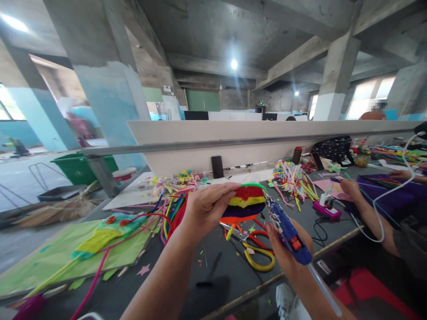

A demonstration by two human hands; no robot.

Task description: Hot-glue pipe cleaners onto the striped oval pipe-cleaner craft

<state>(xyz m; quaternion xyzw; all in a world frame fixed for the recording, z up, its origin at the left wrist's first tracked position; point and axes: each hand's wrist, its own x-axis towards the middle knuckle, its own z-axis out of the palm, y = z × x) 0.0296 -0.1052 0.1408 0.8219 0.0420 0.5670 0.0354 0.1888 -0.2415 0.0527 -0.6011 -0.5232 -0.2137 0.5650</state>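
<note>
Blue plastic makes up the glue gun [288,231] in the right hand [283,254], seen from the head camera. The fingers of that hand are wrapped around it, and a clear glue stick [323,286] pokes out of its near end. The gun's far tip is right by the right end of a striped fuzzy piece [246,201]. The left hand [207,204] pinches this piece at its left side and holds it up over the dark table [230,284]. It has red, yellow, dark purple and orange stripes, with a green strip along the top. Under the hands lie scissors [263,268] with red and yellow handles. To the left, a yellow and blue fuzzy shape [105,232] lies on a green board [40,253], and a pink star [144,270] is near the board. Farther back, a black phone [217,167] leans on the white wall board [180,163]. To its right is a heap of bright fuzzy bits [291,180]. On the right, a purple power strip [327,211] holds plugs, and just past it is another person's hand [352,191]. Far left, a straw broom [62,211] lies near a green bin [78,170].
</note>
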